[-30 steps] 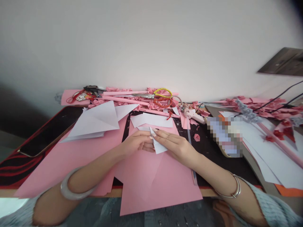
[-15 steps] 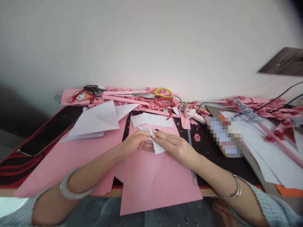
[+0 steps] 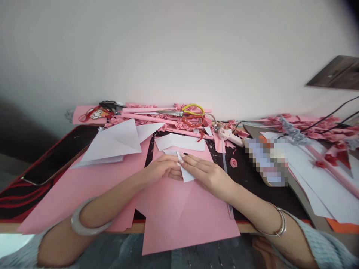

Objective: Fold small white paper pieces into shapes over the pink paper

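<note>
A small folded piece of white paper is held between my two hands above a large pink sheet. My left hand is closed on its left side, fingers curled beneath. My right hand presses the paper from the right, fingers together and nearly straight, the fingertips meeting the left thumb. Part of the paper is hidden behind the fingers. Just beyond the hands lies a white paper strip. To the left, folded white sheets rest on another pink sheet.
Scissors with yellow and red handles lie on pink paper sticks by the wall. A glue gun and a pink paper rose are at right. A black phone lies at left; a blurred-out object and white sheets sit farther right.
The right hand has shifted very slightly over the folded white paper. Everything else looks the same.
</note>
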`<act>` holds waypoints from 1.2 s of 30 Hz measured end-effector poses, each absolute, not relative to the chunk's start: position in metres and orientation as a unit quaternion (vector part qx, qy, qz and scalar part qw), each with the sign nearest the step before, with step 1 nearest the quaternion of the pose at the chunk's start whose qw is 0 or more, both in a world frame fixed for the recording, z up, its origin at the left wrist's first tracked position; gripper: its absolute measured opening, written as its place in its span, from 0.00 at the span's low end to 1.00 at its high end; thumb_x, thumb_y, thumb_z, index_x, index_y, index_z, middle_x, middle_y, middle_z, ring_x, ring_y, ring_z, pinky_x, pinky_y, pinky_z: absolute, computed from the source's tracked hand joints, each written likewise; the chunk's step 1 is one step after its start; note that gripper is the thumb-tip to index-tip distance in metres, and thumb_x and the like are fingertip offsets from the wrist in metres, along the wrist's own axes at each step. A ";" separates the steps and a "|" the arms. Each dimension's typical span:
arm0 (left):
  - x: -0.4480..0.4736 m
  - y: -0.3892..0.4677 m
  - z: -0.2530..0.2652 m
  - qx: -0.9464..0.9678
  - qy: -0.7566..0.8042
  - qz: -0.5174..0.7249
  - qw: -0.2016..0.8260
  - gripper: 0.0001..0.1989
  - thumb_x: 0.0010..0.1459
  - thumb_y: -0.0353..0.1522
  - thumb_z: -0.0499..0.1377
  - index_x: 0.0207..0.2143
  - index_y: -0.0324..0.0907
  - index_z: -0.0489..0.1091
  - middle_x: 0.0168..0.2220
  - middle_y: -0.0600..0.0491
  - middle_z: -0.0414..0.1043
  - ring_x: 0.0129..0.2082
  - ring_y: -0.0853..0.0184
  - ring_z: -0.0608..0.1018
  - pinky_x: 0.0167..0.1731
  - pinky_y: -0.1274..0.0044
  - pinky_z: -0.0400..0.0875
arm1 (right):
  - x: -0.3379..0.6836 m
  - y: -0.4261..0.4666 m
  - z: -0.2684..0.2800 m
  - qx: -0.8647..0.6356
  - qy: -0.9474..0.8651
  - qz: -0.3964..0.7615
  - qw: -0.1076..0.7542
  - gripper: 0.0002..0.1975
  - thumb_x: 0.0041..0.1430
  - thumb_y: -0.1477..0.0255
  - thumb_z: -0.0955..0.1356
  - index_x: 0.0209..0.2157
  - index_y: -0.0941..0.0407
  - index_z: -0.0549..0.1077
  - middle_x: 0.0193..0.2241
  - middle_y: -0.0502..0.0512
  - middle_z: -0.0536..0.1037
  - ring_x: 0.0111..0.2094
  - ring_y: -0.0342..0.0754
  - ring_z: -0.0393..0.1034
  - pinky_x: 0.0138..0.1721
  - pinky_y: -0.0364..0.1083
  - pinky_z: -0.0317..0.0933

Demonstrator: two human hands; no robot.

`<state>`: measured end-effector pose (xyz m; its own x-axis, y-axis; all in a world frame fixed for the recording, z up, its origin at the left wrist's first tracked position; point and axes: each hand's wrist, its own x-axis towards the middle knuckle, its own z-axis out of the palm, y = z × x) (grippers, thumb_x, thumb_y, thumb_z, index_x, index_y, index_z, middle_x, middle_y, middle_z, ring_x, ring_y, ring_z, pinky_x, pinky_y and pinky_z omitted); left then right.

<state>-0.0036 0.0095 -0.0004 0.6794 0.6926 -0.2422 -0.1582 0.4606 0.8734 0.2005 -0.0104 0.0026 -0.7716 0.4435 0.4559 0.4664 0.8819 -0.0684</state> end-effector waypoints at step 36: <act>0.002 -0.013 0.010 0.795 0.327 0.148 0.489 0.32 0.57 0.24 0.46 0.63 0.44 0.40 0.21 0.61 0.53 0.20 0.74 0.58 0.21 0.81 0.50 | 0.196 -0.006 0.009 -0.433 -0.684 0.493 0.320 0.10 0.57 0.67 0.64 0.26 0.58 0.63 0.21 0.45 0.59 0.22 0.38 0.50 0.23 0.41 0.47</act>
